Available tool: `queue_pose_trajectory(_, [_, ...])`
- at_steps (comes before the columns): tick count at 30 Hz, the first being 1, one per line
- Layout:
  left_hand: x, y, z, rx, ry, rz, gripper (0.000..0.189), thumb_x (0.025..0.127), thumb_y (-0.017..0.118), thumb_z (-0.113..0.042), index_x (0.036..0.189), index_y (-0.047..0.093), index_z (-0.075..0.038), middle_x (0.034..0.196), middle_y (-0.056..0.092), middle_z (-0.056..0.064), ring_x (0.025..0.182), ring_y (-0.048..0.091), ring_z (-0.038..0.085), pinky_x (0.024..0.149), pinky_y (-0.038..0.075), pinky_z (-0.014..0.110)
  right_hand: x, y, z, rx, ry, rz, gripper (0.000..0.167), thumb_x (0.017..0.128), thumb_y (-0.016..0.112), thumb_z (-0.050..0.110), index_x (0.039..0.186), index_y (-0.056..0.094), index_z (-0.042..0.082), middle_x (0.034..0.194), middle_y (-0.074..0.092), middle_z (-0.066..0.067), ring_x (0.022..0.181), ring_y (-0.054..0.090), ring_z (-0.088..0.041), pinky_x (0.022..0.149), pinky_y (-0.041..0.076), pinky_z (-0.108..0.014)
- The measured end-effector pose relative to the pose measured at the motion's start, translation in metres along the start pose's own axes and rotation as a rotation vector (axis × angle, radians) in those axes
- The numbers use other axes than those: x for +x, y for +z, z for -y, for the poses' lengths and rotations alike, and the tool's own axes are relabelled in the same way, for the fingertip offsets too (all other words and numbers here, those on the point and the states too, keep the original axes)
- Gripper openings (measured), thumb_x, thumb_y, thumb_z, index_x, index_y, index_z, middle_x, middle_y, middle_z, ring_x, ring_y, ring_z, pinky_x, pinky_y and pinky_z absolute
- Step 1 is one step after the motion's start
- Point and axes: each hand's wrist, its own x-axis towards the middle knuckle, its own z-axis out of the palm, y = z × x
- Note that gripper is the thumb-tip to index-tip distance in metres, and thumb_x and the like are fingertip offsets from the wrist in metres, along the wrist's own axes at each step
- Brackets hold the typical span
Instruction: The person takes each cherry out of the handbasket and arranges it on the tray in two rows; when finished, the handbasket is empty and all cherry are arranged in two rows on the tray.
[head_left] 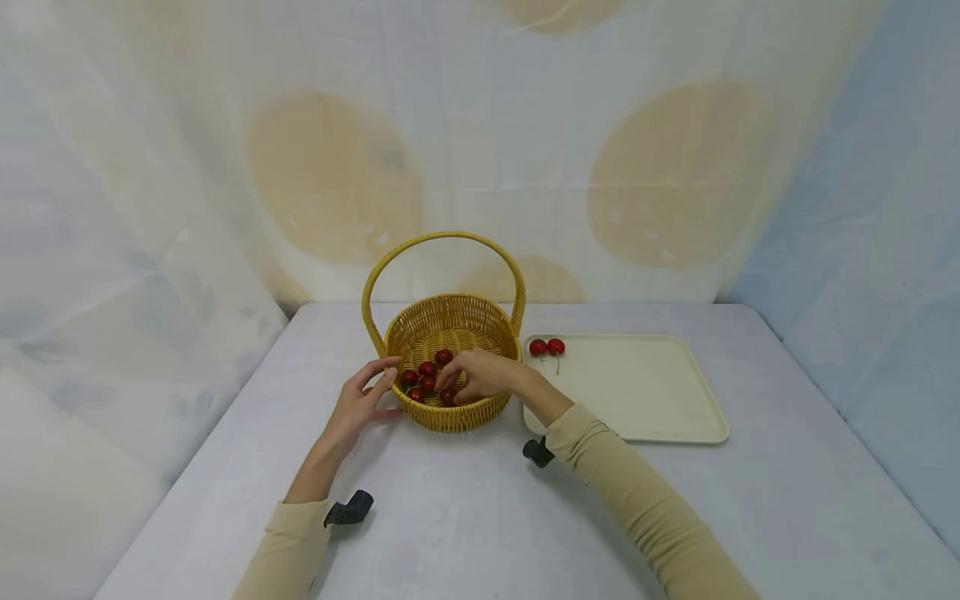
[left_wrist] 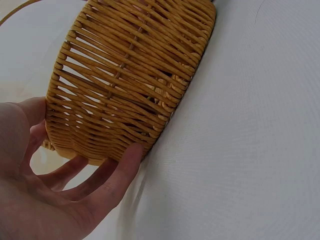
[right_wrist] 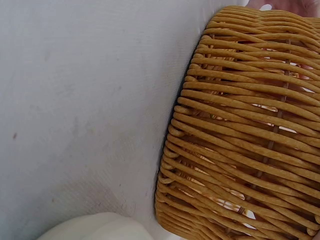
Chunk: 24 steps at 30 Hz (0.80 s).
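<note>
A yellow woven basket with a tall arched handle stands on the table, red cherries gathered at the near left of its inside. My left hand holds the basket by its left side; in the left wrist view its fingers curve along the woven wall. Over the near rim, my right hand reaches down into the basket, thumb and index finger on either side of a cherry. The right wrist view shows mostly the basket's outer wall, which hides that grip.
Right of the basket lies a cream rectangular tray, its left end under the right forearm. Two stemmed cherries sit in its far left corner. A pale cloth hangs behind the white table.
</note>
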Motion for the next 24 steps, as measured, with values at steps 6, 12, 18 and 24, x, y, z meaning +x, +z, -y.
queue_pose_trajectory(6, [-0.002, 0.0, 0.0, -0.002, 0.0, -0.008, 0.056, 0.099, 0.054, -0.045, 0.145, 0.045, -0.014, 0.156, 0.035, 0.003, 0.139, 0.04, 0.04, 0.084, 0.059, 0.055, 0.0, 0.001, 0.001, 0.004, 0.029, 0.018, 0.032, 0.089, 0.072, 0.012, 0.122, 0.07, 0.014, 0.117, 0.071, -0.003, 0.111, 0.064, -0.018, 0.091, 0.057, -0.028])
queue_pose_trajectory(12, [-0.002, -0.001, 0.0, -0.003, 0.001, -0.001, 0.053, 0.1, 0.053, -0.044, 0.145, 0.046, -0.016, 0.156, 0.034, 0.003, 0.14, 0.04, 0.041, 0.085, 0.059, 0.055, 0.0, 0.002, 0.001, 0.007, 0.051, 0.011, 0.032, 0.09, 0.072, 0.013, 0.122, 0.069, 0.015, 0.119, 0.07, -0.002, 0.113, 0.064, -0.017, 0.093, 0.056, -0.028])
queue_pose_trajectory(18, [-0.008, 0.0, -0.011, -0.028, -0.012, 0.014, 0.048, 0.102, 0.052, -0.035, 0.144, 0.045, -0.012, 0.157, 0.032, 0.007, 0.14, 0.039, 0.043, 0.089, 0.055, 0.06, 0.0, 0.004, 0.002, 0.016, 0.045, -0.011, 0.031, 0.09, 0.071, 0.013, 0.121, 0.069, 0.013, 0.116, 0.071, -0.004, 0.112, 0.065, -0.018, 0.095, 0.056, -0.031])
queue_pose_trajectory(24, [-0.002, 0.0, -0.001, -0.005, -0.001, 0.007, 0.054, 0.1, 0.053, -0.042, 0.146, 0.044, -0.014, 0.157, 0.033, 0.004, 0.14, 0.039, 0.042, 0.086, 0.059, 0.055, -0.003, 0.002, 0.004, -0.012, 0.027, -0.086, 0.031, 0.09, 0.072, 0.014, 0.12, 0.069, 0.012, 0.111, 0.073, -0.007, 0.107, 0.066, -0.022, 0.089, 0.057, -0.031])
